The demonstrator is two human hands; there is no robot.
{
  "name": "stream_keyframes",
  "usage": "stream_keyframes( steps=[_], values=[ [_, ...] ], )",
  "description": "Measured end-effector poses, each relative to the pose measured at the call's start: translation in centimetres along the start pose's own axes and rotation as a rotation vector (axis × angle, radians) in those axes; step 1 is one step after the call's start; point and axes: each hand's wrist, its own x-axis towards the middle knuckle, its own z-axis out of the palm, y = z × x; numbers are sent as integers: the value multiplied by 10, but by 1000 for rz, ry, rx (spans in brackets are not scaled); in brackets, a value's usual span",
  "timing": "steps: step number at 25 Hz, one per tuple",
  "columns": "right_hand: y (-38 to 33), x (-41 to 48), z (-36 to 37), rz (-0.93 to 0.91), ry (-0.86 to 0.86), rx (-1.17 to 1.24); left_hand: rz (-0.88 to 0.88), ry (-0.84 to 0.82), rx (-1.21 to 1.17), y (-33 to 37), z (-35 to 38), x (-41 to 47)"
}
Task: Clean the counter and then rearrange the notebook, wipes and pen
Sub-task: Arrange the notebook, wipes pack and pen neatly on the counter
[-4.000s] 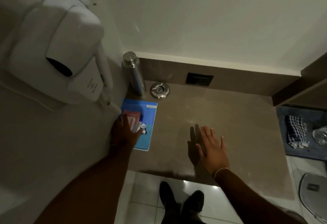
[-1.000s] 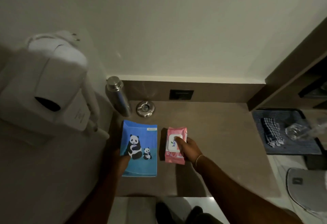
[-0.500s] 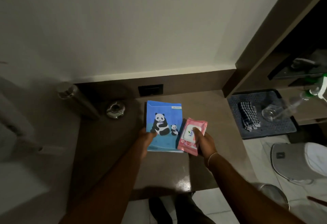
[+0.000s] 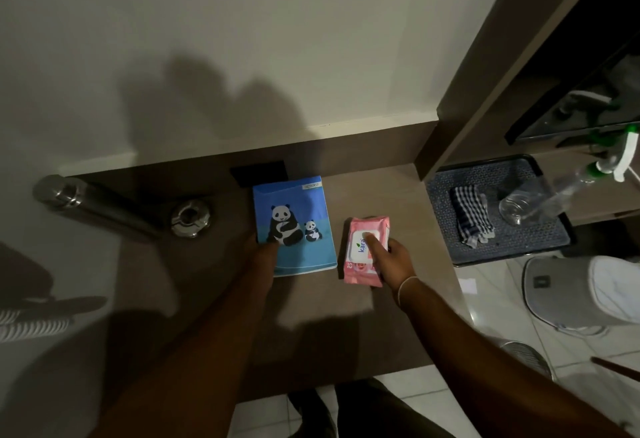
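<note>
While the brown stone counter (image 4: 381, 302) lay partly in shadow, a brushed steel flask (image 4: 90, 203) stood at its far left against the wall, with a round metal ashtray (image 4: 190, 218) just beside it to the right. Next came the blue panda-printed notebook (image 4: 296, 226), flat on the counter below a dark wall socket (image 4: 259, 172). The left hand (image 4: 265, 252) rested on the notebook's near left corner, thumb on the cover; whether the fingers curled under the edge could not be told in the dim light. A narrow strip of bare counter separated the notebook from the pink soft pack of wipes (image 4: 363, 250), which lay just beside it to the right. The right hand (image 4: 389, 259) was closed around the pack's right side, thumb pressed on the white lid label. No pen could be made out. Farther right, past a brown upright panel, a dark perforated tray (image 4: 450, 191) held a folded checked cloth (image 4: 471, 217) and a clear glass (image 4: 516, 210) lying tilted. A grey pedal bin (image 4: 554, 290) stood on the tiled floor below.
</note>
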Motion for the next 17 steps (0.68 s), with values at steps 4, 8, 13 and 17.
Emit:
stream_keyframes(
  steps=[4,8,13,17],
  values=[
    [-13,7,18,-17,-84,-78,415,270,248,-13,5,-18],
    [-10,-5,54,-31,-281,-143,134,-262,38,-24,22,-57],
    [-7,-6,74,53,-299,-219,-37,-474,-138,-68,-21,-66],
    [-25,23,68,-74,31,-293,190,-575,506,-69,-53,-70]
  ],
)
